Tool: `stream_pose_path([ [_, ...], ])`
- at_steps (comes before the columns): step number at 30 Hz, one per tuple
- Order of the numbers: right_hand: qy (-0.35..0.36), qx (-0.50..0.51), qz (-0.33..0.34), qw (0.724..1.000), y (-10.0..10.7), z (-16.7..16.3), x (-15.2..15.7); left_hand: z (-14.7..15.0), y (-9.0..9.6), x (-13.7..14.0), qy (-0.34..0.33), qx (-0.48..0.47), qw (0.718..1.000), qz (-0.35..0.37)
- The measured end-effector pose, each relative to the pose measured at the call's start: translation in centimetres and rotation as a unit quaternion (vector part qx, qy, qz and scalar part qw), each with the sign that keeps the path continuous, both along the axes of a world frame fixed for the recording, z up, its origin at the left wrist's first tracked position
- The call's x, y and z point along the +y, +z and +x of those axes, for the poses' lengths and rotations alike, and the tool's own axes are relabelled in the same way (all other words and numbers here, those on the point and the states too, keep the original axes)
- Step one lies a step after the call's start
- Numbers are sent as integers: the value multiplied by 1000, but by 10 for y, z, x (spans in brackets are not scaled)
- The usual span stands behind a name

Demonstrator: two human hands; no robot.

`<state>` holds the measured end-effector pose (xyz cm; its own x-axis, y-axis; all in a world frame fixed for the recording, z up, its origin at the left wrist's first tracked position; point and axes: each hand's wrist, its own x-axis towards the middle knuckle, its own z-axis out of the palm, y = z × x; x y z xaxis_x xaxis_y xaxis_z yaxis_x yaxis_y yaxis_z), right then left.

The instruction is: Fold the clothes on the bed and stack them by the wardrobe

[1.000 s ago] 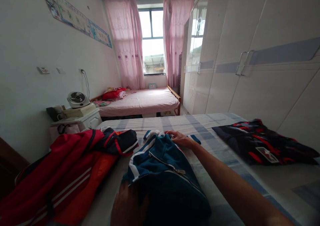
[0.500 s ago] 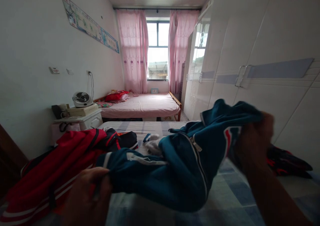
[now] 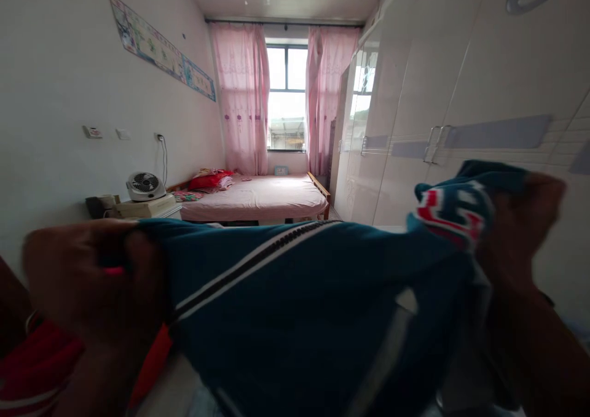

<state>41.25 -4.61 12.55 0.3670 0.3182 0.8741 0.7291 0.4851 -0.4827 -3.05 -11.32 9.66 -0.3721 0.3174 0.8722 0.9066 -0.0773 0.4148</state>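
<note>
A dark teal zip-up jacket point(image 3: 295, 300) is stretched between my two hands, close to the camera. Its zip with white edging slants across the upper left part, and a red and white patch shows near its right end. My left hand point(image 3: 96, 269) is closed around the jacket's left edge. At the right, my right hand point(image 3: 525, 220) grips a bunched end of it, raised a little higher. The cloth hides most of the bed below. Red clothing point(image 3: 37, 362) with white stripes lies under my left arm.
Beyond the jacket stands a bed with a pink sheet point(image 3: 262, 196) under the curtained window. A small fan point(image 3: 145, 186) sits on a box at the left wall. White wardrobes point(image 3: 415, 97) line the right side.
The jacket has been lifted and pulled wider, nearer the camera. My left hand has moved left and up with a new grip on it; my right hand has moved right and up.
</note>
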Motion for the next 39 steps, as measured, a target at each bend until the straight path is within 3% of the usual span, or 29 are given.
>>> stream_pose_path([
  [2,-43,40,52,997,1,-7,36,7,7,38,65,47,996,-25],
  [3,-63,39,43,996,0,-10,55,11,7,57,85,75,992,-54],
  [5,-81,4,-24,996,-11,-11,92,17,-4,91,81,118,982,-119],
  [8,-65,-62,-161,983,-51,-11,124,29,-40,116,10,147,965,-215],
  [12,4,-139,-317,938,-126,-22,107,41,-102,105,-158,122,899,-390],
  [14,61,-167,-355,918,-157,-34,83,42,-126,95,-222,86,870,-432],
  [16,119,-206,-383,892,-177,-48,59,40,-141,92,-287,-42,851,-437],
  [18,139,-251,-403,869,-184,-60,42,40,-150,96,-332,-219,811,-429],
  [21,71,-319,-412,851,-183,-68,30,48,-156,104,-337,-391,747,-420],
  [26,-92,-377,-436,812,-181,-47,21,64,-158,100,-344,-551,673,-353],
  [29,-121,-356,-499,781,-186,-27,15,70,-157,104,-358,-604,623,-345],
  [31,-111,-325,-543,766,-185,-14,16,77,-155,115,-361,-618,608,-344],
  [33,-84,-269,-564,776,-176,-2,22,86,-149,128,-359,-619,619,-325],
  [34,-66,-230,-555,796,-169,4,26,90,-142,133,-362,-614,631,-308],
  [37,-44,-88,-447,889,-137,24,30,94,-108,129,-402,-578,664,-253],
  [39,-53,-9,-364,930,-115,39,23,85,-82,109,-431,-542,684,-227],
])
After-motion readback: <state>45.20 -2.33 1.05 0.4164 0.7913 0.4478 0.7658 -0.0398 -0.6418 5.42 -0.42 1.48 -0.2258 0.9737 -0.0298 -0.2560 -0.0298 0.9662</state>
